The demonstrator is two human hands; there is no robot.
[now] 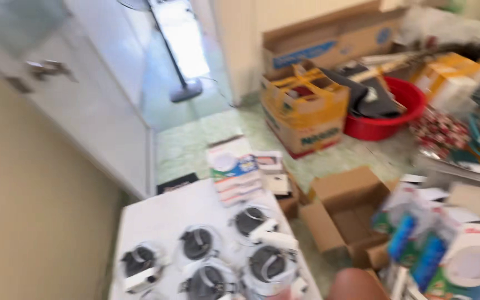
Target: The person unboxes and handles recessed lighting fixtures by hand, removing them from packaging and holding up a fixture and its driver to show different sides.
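Downlights: five round fittings (226, 255) with dark centres and white rims sit on the white desk (162, 214), clustered toward its near edge, blurred. One stack of flat printed boxes (237, 172) stands at the desk's far right corner. Two yellow-brown cartons (304, 108) and one red tub (387, 116) rest on the floor. Neither of the hands shows, so their state cannot be told.

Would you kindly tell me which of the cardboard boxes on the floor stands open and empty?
The plain brown box beside the white table, flaps spread; the yellow box holds things.
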